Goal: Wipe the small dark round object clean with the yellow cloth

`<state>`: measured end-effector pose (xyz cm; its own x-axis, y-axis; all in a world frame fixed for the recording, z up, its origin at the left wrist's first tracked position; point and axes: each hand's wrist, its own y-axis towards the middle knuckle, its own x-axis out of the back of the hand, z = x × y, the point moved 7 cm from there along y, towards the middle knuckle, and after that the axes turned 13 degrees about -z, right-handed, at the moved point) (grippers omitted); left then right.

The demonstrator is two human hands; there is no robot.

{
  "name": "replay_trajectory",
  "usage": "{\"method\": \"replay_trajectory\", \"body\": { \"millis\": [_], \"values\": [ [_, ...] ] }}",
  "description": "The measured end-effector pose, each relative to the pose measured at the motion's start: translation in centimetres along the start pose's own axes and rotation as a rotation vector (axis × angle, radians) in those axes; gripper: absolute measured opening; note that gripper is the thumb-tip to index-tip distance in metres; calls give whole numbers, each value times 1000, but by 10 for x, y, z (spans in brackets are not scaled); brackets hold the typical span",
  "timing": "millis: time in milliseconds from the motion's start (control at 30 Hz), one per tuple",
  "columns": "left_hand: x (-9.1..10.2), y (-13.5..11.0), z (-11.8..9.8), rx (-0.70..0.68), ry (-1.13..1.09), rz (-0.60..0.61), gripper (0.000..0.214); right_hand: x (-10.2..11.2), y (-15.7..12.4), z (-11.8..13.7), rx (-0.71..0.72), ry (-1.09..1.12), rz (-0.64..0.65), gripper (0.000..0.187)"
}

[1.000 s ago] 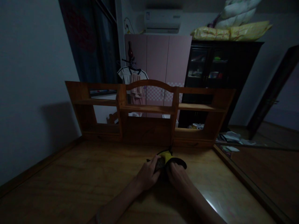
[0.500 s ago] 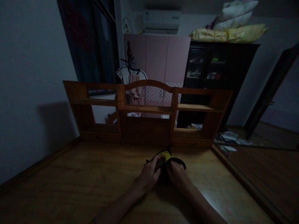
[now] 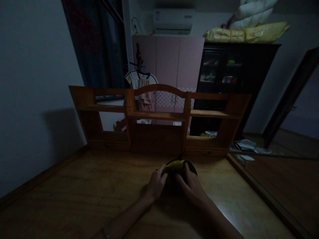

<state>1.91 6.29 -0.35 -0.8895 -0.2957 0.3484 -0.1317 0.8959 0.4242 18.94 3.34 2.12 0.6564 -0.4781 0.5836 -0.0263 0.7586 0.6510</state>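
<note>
A small piece of black cloth with a yellow patch lies bunched on the wooden surface, close to the low wooden shelf unit. My left hand curls its fingers over the cloth's left side. My right hand presses on its right side with fingers bent round the top. Both hands touch the cloth and nearly meet over it. The room is dim, so the cloth's exact shape is hard to make out.
The shelf unit runs across the far edge of the wooden surface. A raised wooden rim borders the right side. Behind stand a pink wardrobe, a dark glass-door cabinet topped with bedding, and hanging clothes.
Both hands have shifted slightly forward and closed further over the cloth, which now looks more bunched; less of the yellow patch shows.
</note>
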Motion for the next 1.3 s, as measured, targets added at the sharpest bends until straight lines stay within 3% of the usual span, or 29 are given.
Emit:
{"method": "replay_trajectory", "body": {
  "millis": [133, 267, 433, 633, 733, 833, 967, 1300],
  "values": [
    [0, 1, 3, 40, 18, -5, 39, 14, 11, 12, -5, 73, -113, 39],
    [1, 1, 2, 48, 12, -17, 38, 18, 15, 14, -48, 171, -160, 48],
    [0, 2, 3, 41, 1, -18, 37, 11, 14, 16, -42, 199, -84, 54],
    [-2, 3, 7, 43, 8, -9, 36, 12, 14, 29, 95, 190, -43, 47],
    [5, 3, 3, 38, 27, -70, 34, 13, 15, 33, 108, 179, -27, 42],
    [13, 3, -11, -33, 16, -108, 29, 12, 15, 37, 109, 177, 1, 39],
    [18, 0, -32, -160, 19, -57, 27, 14, 14, 43, 144, 194, 7, 40],
    [9, -7, -35, -406, 162, 119, 46, -2, -3, 23, 254, 102, 91, 60]
  ]
}}
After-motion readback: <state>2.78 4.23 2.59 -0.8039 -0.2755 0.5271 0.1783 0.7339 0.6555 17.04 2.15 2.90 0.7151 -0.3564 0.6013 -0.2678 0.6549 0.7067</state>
